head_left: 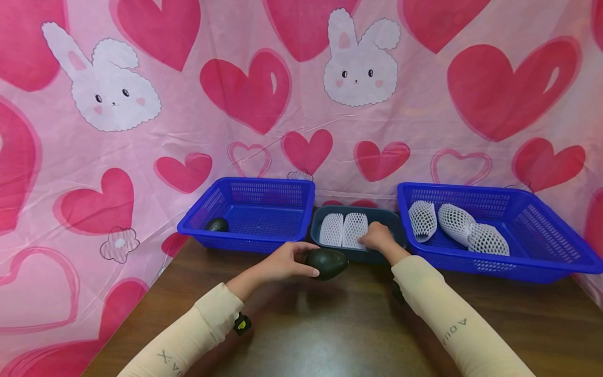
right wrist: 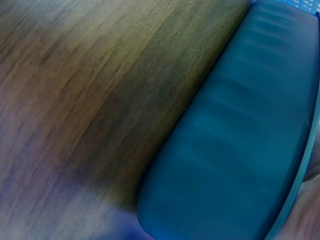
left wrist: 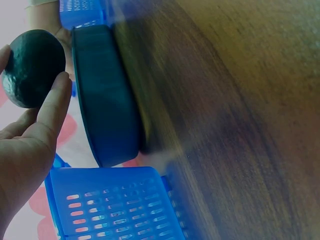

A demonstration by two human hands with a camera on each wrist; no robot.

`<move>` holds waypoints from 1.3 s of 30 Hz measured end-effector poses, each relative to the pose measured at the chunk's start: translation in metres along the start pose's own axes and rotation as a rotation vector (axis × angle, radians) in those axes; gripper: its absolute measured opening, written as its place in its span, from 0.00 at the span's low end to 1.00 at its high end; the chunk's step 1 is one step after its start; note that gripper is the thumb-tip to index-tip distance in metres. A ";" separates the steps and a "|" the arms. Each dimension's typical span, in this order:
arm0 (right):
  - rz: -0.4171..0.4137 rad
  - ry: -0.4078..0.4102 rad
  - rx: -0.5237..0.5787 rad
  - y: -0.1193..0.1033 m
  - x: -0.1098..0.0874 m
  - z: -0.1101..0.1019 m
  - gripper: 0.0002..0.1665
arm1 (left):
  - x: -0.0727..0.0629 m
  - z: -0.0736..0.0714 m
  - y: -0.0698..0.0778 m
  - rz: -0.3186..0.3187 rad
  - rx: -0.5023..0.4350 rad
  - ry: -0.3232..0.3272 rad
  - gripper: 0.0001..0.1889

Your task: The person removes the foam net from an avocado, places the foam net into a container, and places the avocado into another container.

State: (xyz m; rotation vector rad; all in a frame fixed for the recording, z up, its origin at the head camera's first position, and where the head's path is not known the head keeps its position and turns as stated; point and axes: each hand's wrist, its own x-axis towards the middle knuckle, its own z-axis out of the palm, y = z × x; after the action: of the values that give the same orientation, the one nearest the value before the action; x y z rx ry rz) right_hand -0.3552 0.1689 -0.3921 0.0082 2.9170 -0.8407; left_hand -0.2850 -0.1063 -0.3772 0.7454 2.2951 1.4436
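My left hand (head_left: 287,262) grips a dark green avocado (head_left: 327,263) above the table, in front of the dark tray (head_left: 400,230). In the left wrist view the avocado (left wrist: 35,67) sits between the thumb and fingers. My right hand (head_left: 378,238) reaches over the tray's front rim with bent fingers. Its thumb side touches the lower edge of a white foam net sleeve (head_left: 355,229); the other fingertips are hidden. A second foam net sleeve (head_left: 332,229) lies beside it on the left. The right wrist view shows mostly the tray's outer wall (right wrist: 225,135).
A blue basket (head_left: 264,243) on the left holds another avocado (head_left: 218,225). Several net-covered fruits, one a netted avocado shape (head_left: 456,222), lie in the right blue basket (head_left: 542,235). The wooden table (head_left: 330,324) spreads in front; a heart-print cloth (head_left: 306,115) hangs behind.
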 end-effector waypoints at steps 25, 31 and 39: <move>0.009 -0.020 0.040 0.000 -0.002 -0.006 0.20 | 0.001 -0.001 -0.001 0.005 0.005 0.004 0.30; 0.005 -0.019 0.028 0.000 -0.001 -0.008 0.24 | 0.000 -0.001 0.000 -0.006 -0.001 0.001 0.30; 0.000 -0.009 -0.001 -0.001 -0.002 -0.011 0.23 | -0.002 -0.001 0.002 0.014 0.003 0.006 0.29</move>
State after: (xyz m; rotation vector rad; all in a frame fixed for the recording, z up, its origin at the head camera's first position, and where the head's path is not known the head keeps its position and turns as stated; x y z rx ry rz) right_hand -0.3543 0.1741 -0.3821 0.0049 2.9086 -0.8372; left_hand -0.2836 -0.1076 -0.3747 0.7605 2.3022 1.4506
